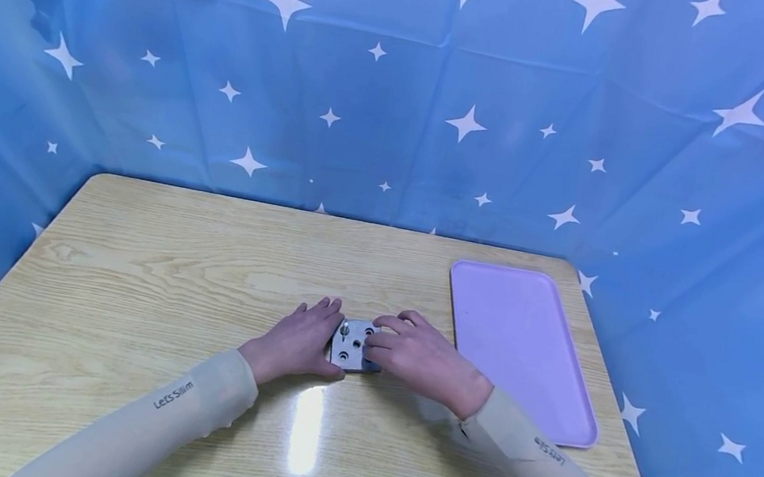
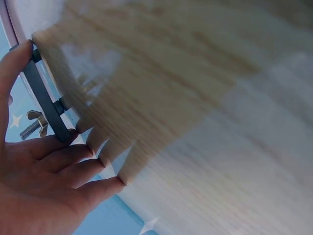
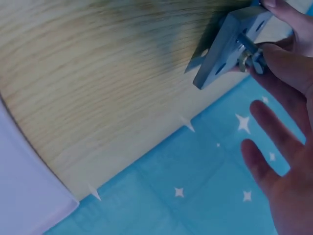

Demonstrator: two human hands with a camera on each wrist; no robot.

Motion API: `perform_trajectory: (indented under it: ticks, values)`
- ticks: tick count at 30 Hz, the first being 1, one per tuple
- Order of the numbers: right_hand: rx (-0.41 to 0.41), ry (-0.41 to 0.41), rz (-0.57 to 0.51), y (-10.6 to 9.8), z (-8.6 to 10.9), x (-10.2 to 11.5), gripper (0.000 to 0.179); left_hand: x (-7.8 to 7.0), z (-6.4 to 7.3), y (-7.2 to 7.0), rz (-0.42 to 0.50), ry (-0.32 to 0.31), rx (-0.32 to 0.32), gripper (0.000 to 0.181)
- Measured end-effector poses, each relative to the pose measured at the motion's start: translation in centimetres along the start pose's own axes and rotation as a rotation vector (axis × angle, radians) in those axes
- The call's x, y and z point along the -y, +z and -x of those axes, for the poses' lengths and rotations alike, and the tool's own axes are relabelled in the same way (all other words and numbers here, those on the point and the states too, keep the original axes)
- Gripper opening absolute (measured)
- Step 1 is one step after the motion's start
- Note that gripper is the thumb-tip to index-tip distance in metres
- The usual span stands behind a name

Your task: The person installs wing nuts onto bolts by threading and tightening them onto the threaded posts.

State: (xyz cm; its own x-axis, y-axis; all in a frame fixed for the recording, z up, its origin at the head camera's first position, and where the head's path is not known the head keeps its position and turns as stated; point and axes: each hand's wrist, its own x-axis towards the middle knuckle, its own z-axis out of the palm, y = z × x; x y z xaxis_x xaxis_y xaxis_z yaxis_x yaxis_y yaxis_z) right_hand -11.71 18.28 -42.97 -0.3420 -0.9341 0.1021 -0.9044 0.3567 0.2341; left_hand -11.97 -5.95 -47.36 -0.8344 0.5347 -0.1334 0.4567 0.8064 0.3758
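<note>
A square metal plate (image 1: 356,344) with several holes lies on the wooden table between both hands. My left hand (image 1: 297,341) grips its left side, thumb at the near edge and index finger at the far edge. Near its far left corner a bolt with a wing nut (image 2: 38,121) stands up beside the left index finger. Dark bolt heads (image 2: 61,105) show under the plate. Over the plate's right side, my right hand (image 1: 420,358) pinches wing-nut hardware (image 3: 258,61) beside a bolt (image 3: 248,43), its other fingers spread. The fingertips partly hide it.
A purple tray (image 1: 520,348) lies on the table (image 1: 188,260) at the right, close to my right forearm. A blue curtain (image 1: 385,109) with white stars hangs behind the table and along its sides.
</note>
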Motion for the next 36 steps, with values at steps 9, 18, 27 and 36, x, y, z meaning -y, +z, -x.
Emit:
perform_trajectory:
  ticks: [9,18,27,36]
  values:
    - [-0.042,0.169,-0.058,0.9,-0.8,1.1,0.006,0.1,-0.1,0.0,0.006,0.001,0.005,0.098]
    - [-0.19,0.363,-0.099,2.4,-1.4,2.7,0.009,0.1,-0.2,-0.1,0.016,0.004,0.006,0.098]
    - [-0.115,0.464,-0.157,1.7,-1.0,3.1,0.031,0.1,0.0,0.2,0.016,0.01,-0.008,0.098]
    - [0.072,0.076,-0.094,-0.6,0.1,0.3,0.043,0.1,-0.1,0.1,0.009,0.008,-0.004,0.096]
